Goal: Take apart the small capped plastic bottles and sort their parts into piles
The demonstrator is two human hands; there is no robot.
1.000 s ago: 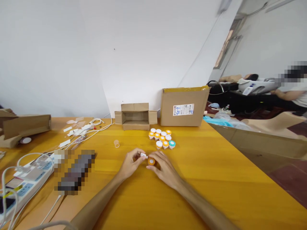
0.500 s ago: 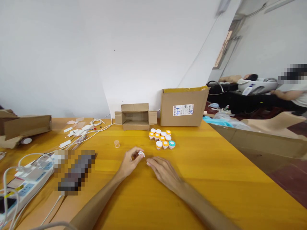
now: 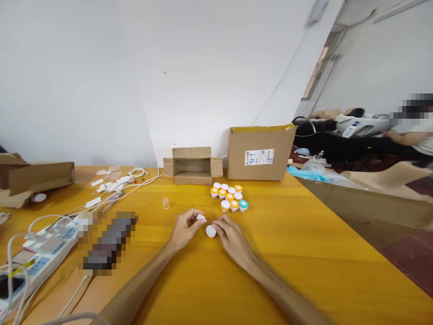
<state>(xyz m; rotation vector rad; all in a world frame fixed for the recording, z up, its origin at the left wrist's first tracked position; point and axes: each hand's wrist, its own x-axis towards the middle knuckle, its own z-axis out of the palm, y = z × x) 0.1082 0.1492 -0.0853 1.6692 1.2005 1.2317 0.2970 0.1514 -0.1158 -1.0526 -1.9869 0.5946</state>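
Observation:
My left hand [image 3: 184, 230] pinches a small white piece [image 3: 201, 218] with dark specks or holes between thumb and fingers. Just to its right, my right hand [image 3: 233, 237] grips the edge of a round white cap [image 3: 210, 231] with a thin orange rim; its flat round face is turned up toward me. Beyond the hands stands a cluster of several small containers with white and orange lids, and a teal-lidded container [image 3: 243, 205] sits at its near right corner. A little clear plastic cup [image 3: 165, 203] rests on the table to the left.
An open cardboard box [image 3: 192, 176] and a larger labelled carton [image 3: 260, 155] stand by the wall. A power strip [image 3: 40, 266], cables and a blurred dark object [image 3: 110, 243] lie at left, with paper scraps behind. A person [image 3: 419, 135] sits far right.
The round white cap, hidden under my right hand before, now shows in its fingers, which have drawn together at its edge. My left hand keeps its hold on the white piece.

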